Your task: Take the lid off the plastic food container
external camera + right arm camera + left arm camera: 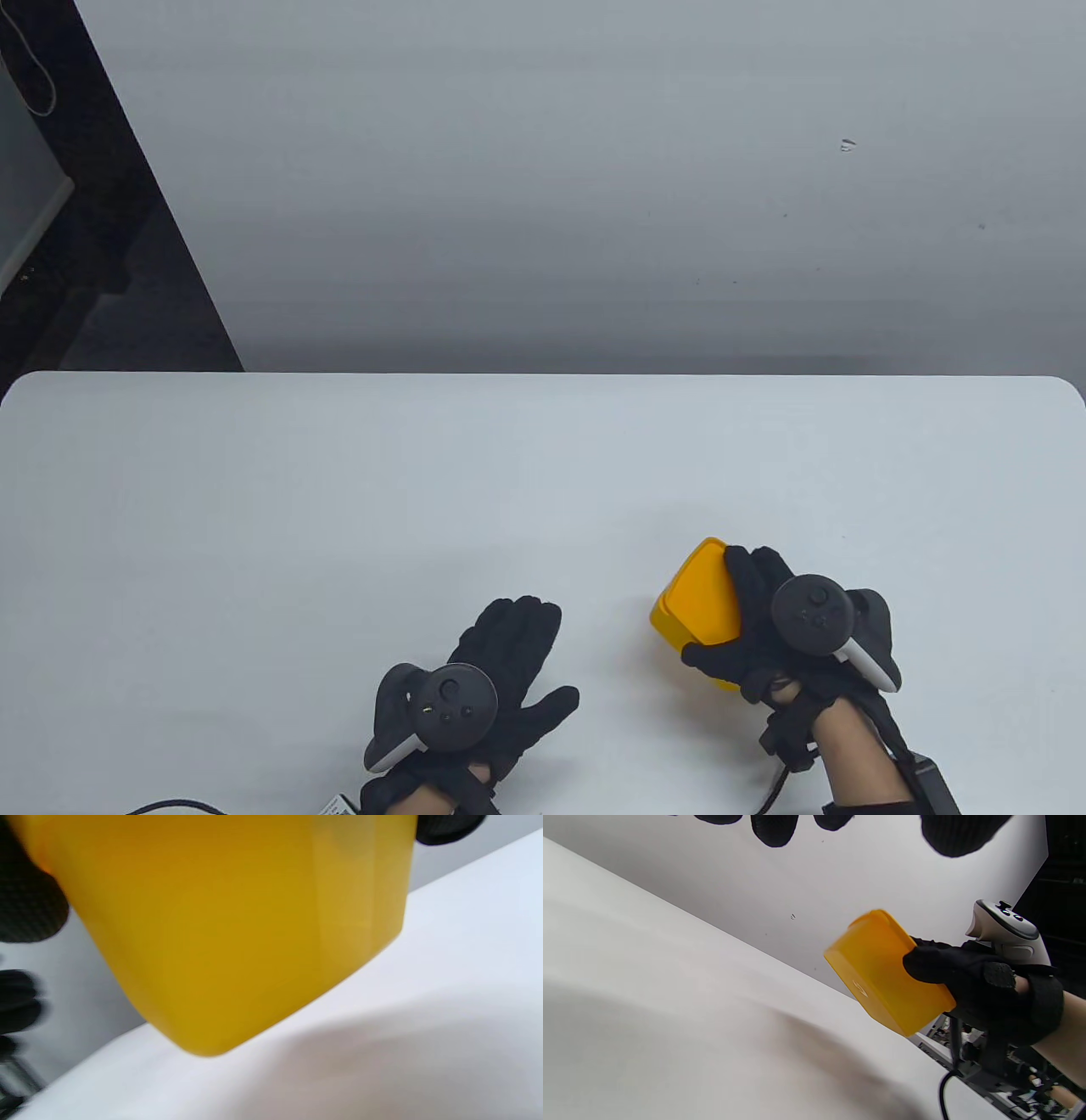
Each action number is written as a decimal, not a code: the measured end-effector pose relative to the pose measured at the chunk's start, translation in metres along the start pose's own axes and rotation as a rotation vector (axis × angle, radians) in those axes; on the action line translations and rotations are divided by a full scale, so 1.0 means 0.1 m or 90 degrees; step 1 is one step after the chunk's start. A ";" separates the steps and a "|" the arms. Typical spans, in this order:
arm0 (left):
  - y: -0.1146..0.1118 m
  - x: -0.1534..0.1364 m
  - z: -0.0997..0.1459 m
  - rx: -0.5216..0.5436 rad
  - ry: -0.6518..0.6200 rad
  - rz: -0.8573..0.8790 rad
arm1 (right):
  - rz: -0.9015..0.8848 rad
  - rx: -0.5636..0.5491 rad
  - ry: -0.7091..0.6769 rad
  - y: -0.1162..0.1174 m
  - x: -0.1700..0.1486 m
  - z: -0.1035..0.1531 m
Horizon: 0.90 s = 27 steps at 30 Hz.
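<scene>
The yellow container (697, 604) sits tilted in my right hand (785, 632), lifted off the surface (339, 509) near its front right — its lid (702, 594) looks unopened, so I judge the real work remains. My left hand (488, 671) hovers beside it, fingers (774, 830) spread, holding nothing. Bare surface stretches ahead and leftward — the near edge is close.

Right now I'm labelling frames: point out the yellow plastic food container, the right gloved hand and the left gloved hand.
yellow plastic food container (700, 594), table view, lid top.
right gloved hand (751, 632), table view, back of hand.
left gloved hand (501, 671), table view, back of hand.
</scene>
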<state>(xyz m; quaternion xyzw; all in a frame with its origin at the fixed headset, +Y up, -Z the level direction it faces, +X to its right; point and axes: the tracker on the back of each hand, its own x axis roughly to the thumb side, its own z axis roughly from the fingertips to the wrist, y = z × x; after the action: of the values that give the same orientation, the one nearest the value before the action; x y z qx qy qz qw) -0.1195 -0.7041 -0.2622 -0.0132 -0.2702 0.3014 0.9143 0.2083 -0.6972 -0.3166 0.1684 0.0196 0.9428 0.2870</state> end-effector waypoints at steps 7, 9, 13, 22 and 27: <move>-0.10 0.08 -0.06 -0.078 -0.046 0.121 | -0.077 0.067 -0.195 0.22 0.62 0.03; -0.11 0.09 -0.07 -0.082 -0.057 0.134 | -0.084 0.078 -0.210 0.28 0.73 0.05; -0.07 0.06 -0.06 -0.110 -0.064 0.190 | -0.164 0.110 -0.231 0.32 0.75 0.05; -0.05 0.05 -0.03 -0.108 -0.123 0.338 | -0.247 0.164 -0.266 0.37 0.83 0.05; -0.03 0.02 -0.04 -0.063 -0.118 0.343 | -0.239 0.147 -0.269 0.37 0.81 0.05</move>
<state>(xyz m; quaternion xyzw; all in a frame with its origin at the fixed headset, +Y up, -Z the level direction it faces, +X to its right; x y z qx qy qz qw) -0.1147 -0.7053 -0.2638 -0.1014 -0.3537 0.5199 0.7710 0.1274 -0.6838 -0.2826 0.3856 0.0974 0.8090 0.4329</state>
